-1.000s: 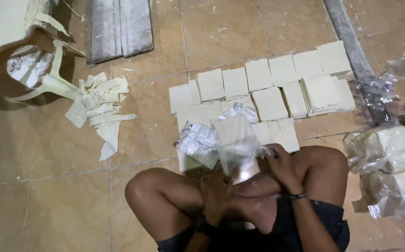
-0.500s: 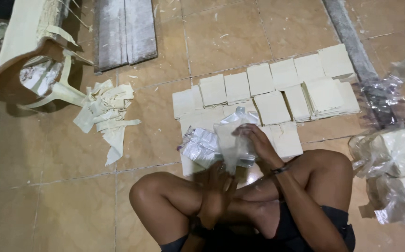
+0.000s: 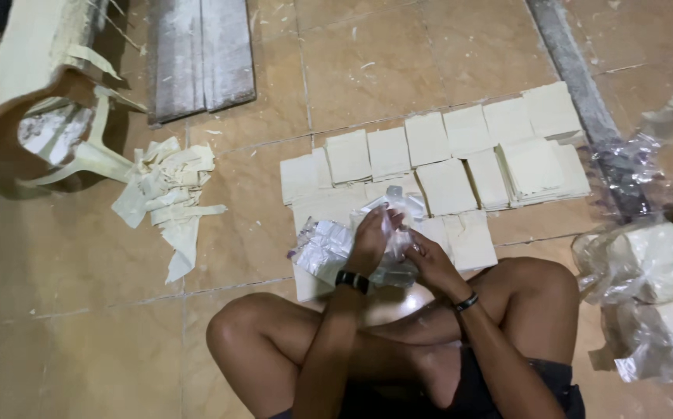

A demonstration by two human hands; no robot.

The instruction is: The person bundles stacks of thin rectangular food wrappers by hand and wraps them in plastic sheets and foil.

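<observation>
My left hand [image 3: 371,242] and right hand [image 3: 427,260] both grip a clear plastic bag [image 3: 393,233] (fingers curled shut), above the cream squares [image 3: 445,167].

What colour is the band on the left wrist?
Black, on the left wrist band, seen in the head view.

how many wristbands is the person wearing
2: a black band on the left wrist, just below the left hand, and a thin dark bracelet on the right wrist, below the right hand.
</observation>
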